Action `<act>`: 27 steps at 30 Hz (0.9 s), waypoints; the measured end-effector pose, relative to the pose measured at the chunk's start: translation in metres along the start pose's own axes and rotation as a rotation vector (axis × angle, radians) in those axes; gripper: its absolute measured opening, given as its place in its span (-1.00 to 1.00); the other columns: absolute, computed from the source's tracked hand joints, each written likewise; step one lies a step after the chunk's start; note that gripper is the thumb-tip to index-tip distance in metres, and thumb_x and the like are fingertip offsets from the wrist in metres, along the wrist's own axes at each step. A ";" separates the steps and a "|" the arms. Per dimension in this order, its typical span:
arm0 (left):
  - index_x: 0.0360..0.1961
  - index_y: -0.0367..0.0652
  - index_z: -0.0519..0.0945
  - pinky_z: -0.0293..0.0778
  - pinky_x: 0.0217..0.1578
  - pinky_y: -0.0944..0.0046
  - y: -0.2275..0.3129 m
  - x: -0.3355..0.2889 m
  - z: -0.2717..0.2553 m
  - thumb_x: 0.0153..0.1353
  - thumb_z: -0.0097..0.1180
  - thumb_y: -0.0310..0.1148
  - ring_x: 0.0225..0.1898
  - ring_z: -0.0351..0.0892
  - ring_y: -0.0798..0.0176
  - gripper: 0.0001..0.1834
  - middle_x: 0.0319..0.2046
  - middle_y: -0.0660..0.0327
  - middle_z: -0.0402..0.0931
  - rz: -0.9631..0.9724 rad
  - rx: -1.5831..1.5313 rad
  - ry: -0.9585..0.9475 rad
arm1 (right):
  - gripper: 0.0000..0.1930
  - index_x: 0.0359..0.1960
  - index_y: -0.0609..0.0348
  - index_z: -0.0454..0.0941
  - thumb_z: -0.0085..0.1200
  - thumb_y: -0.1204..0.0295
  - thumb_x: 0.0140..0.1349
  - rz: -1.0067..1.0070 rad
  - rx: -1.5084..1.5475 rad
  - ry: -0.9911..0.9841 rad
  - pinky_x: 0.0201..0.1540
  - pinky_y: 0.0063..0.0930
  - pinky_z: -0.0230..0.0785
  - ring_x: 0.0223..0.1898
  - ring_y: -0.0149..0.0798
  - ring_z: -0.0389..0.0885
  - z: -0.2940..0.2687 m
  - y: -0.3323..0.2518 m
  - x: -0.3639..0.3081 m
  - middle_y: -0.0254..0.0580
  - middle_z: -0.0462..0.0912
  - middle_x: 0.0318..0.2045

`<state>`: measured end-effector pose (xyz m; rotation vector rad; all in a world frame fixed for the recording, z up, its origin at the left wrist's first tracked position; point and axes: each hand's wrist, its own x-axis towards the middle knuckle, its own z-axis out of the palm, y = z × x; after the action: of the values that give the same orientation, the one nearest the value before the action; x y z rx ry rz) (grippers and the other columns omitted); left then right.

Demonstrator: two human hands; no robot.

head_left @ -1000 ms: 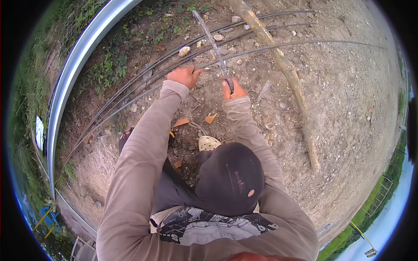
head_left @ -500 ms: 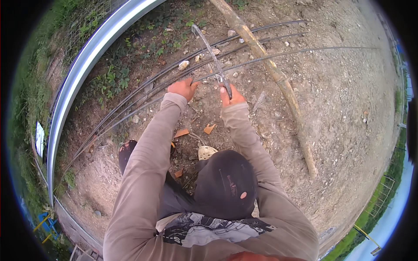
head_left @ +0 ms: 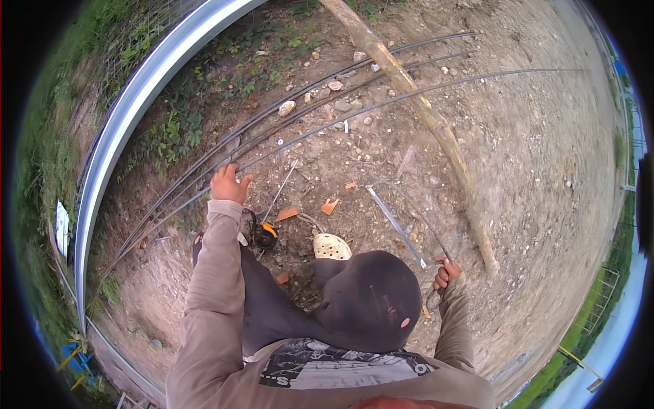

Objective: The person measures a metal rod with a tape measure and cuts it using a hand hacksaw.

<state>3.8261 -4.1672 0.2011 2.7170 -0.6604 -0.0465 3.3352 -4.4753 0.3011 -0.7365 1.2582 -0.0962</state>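
In the head view: gripping a hacksaw [head_left: 397, 226] in the curled right hand [head_left: 446, 275], just right of the dark knee [head_left: 373, 300], angled up-left, well apart from the left hand [head_left: 229, 185]. At that left hand: thumb spread from fingers, placed over the nearest metal rod [head_left: 340, 122], near a yellow-and-black tape measure [head_left: 266, 236]; cannot tell whether touching the rod.

Stony ground [head_left: 531, 177] lies daylit; grass [head_left: 51, 136] edges the left; lower right, blurrily, probably sky [head_left: 594, 351].

Bright daylt, fisheye distort. @ rim
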 end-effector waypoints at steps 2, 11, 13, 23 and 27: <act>-0.27 -0.14 0.50 0.27 -0.16 0.08 -0.019 -0.001 -0.004 -0.09 0.16 -0.05 -0.21 0.40 0.03 -0.56 -0.33 0.12 0.45 -0.032 -0.017 -0.051 | -0.63 -0.18 0.21 0.37 -0.10 0.14 0.19 -0.028 -0.135 -0.001 -0.66 -0.35 0.20 -0.82 -0.39 0.17 -0.032 0.015 0.033 -0.41 0.16 -0.84; -0.64 -0.25 0.45 0.31 -0.51 0.08 -0.023 -0.015 -0.055 0.11 -0.11 0.08 -0.56 0.44 -0.06 -0.46 -0.69 -0.01 0.40 0.224 -0.231 -0.345 | -0.45 0.09 0.20 0.20 0.01 0.20 0.11 -0.717 -0.790 -0.015 -0.13 -0.29 0.36 -0.15 -0.09 0.48 0.174 -0.083 0.080 0.07 0.45 -0.13; -0.69 -0.24 0.42 0.27 -0.56 0.14 -0.016 -0.011 -0.066 0.12 -0.12 0.09 -0.63 0.38 0.07 -0.44 -0.75 0.07 0.34 0.144 -0.356 -0.521 | -0.35 0.15 0.16 0.10 0.01 0.09 0.10 -0.477 -0.008 -0.197 -0.10 -0.24 0.36 -0.13 -0.07 0.45 0.224 -0.115 0.093 0.06 0.43 -0.10; -0.54 -0.23 0.51 0.33 -0.35 0.20 -0.041 -0.129 -0.155 0.11 -0.08 0.03 -0.43 0.44 0.11 -0.53 -0.52 0.13 0.48 -0.124 -0.528 -0.297 | -0.53 -0.71 0.04 0.24 -0.13 -0.07 0.11 -0.376 0.507 -1.401 -0.67 -0.55 0.03 -0.75 -0.46 0.06 0.165 -0.245 0.230 -0.44 0.11 -0.80; 0.00 -0.22 0.33 0.28 -0.10 0.07 -0.105 -0.237 -0.169 -0.02 0.07 0.08 -0.03 0.29 -0.15 -0.32 0.02 -0.10 0.22 -1.163 0.155 0.708 | -0.53 -0.71 0.03 0.22 -0.13 -0.07 0.11 -0.347 0.679 -0.933 -0.67 -0.54 0.03 -0.74 -0.45 0.07 0.177 -0.236 0.167 -0.45 0.12 -0.79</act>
<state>3.6799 -3.9186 0.3130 2.5651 1.1294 0.6524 3.6240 -4.6526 0.3133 -0.3086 0.1575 -0.3921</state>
